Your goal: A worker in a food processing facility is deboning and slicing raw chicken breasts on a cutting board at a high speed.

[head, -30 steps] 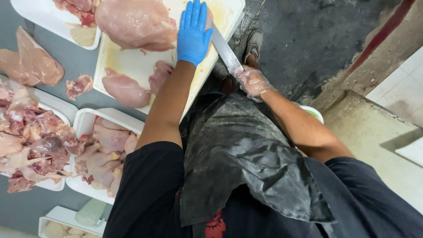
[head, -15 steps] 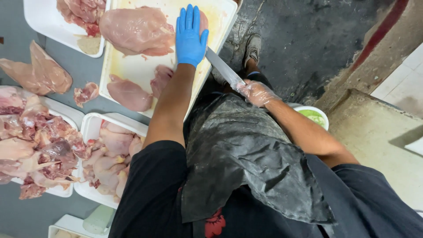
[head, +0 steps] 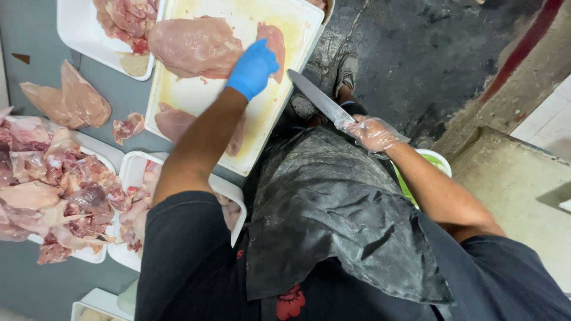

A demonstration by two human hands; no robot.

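Note:
My left hand (head: 253,68), in a blue glove, reaches over the white cutting board (head: 264,128). Its fingers curl onto the right edge of a large raw chicken breast (head: 190,47). A smaller pink piece (head: 276,44) lies just beyond the hand, and another piece (head: 172,122) lies under my forearm. My right hand (head: 372,132), in a clear plastic glove, grips the handle of a long knife (head: 315,98). The blade points up-left and hovers beside the board's right edge, off the meat.
White trays heaped with raw chicken pieces (head: 59,184) stand at the left, with another tray (head: 80,44) at top left. Loose chicken (head: 71,101) lies on the grey table. A black apron (head: 333,208) hangs below me. A green bowl (head: 437,161) and a dark floor are at the right.
My left hand went from flat with spread fingers to curled on the breast's edge. The view shifted, showing more of the board. The knife stays beside the board.

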